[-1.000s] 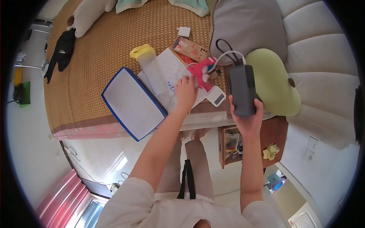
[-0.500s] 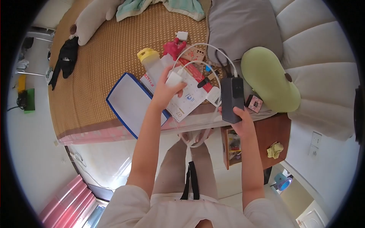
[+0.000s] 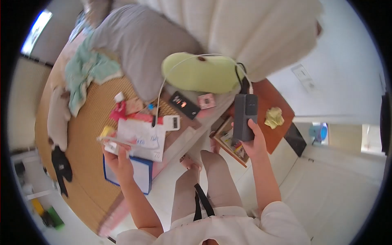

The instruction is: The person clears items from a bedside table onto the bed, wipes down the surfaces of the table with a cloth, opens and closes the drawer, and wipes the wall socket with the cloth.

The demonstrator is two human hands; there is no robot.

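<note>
My left hand (image 3: 120,163) is closed around a white charger block (image 3: 110,148), with a white cable coming off it; motion smears it somewhat. Beneath that hand lie a desk calendar (image 3: 153,152) and a white, blue-rimmed tray or board (image 3: 136,175). My right hand (image 3: 255,143) grips a dark grey power-strip-like block (image 3: 244,116) upright above the drawer. Into the top of the block run a white cable (image 3: 160,96) and a black cord (image 3: 238,72). The white cable arches across the green pillow (image 3: 196,79) toward the calendar.
A black phone-like device (image 3: 179,102), a pink square box (image 3: 206,101) and a white gadget (image 3: 171,122) lie along the bed's edge. The wooden nightstand (image 3: 265,98) has an open drawer (image 3: 224,130) and a crumpled yellow cloth (image 3: 274,118). A grey pillow (image 3: 143,45) lies behind.
My view has turned right toward the nightstand. My hands are farther apart, the left with the charger block now lower and left, and the black phone-like device has come into sight. Both grips hold.
</note>
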